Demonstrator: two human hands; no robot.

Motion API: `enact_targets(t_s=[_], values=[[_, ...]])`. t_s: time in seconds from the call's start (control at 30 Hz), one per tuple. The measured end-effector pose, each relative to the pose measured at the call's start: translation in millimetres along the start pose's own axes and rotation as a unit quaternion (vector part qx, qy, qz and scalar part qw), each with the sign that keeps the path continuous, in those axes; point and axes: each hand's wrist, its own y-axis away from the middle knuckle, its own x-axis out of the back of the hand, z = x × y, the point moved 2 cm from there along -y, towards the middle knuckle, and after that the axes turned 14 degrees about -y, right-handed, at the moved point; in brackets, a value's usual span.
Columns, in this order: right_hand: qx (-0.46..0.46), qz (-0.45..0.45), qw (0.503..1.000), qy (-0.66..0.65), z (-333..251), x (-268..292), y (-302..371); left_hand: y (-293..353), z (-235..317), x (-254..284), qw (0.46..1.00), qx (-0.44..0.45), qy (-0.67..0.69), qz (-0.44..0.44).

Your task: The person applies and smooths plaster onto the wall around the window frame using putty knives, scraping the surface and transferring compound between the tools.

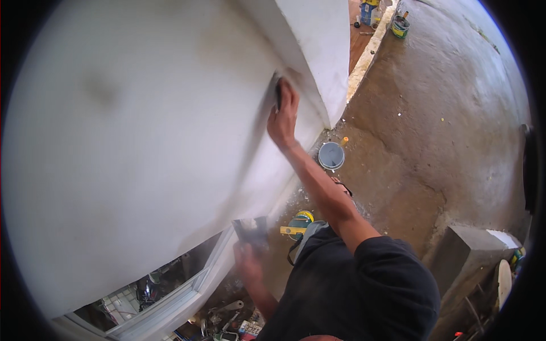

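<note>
My right hand (284,116) is raised against the white wall (159,131), closed around a thin dark scraper (278,94) near the inner corner. The scraper shows mostly edge-on, so its full shape is hidden. Lower down, beside the window frame, my left hand (248,261) is smeared by motion. It is closed on a wide dark filling blade (251,230) that carries some whitish paste. Dark smudges and a shaded streak mark the wall around my right hand.
A bucket (331,156) with grey contents stands at the wall's foot. Near my legs is a green-and-yellow tub (300,221) with a yellow bar across it. The window frame (170,301) runs below left; a concrete block (466,250) stands right. Another tub (400,26) sits farther off.
</note>
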Motion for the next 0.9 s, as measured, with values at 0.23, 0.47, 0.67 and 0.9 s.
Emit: enact_targets(t_s=[0.23, 0.47, 0.67, 0.9], values=[[-0.002, -0.061, 0.998, -0.024, -14, 27, 22, 1, 43, -14, 0.992, 0.030, 0.118, -0.029], [0.030, -0.010, 0.999, -0.005, -3, -24, 59, -11, 34, -25, 0.989, 0.020, 0.140, -0.045], [-0.118, -0.011, 0.991, -0.057, 2, 18, 60, -13, 24, -13, 0.991, 0.002, 0.122, -0.054], [-0.092, 0.022, 0.989, -0.111, -70, -4, -3, -18, -11, -5, 0.999, -0.018, 0.030, -0.028]])
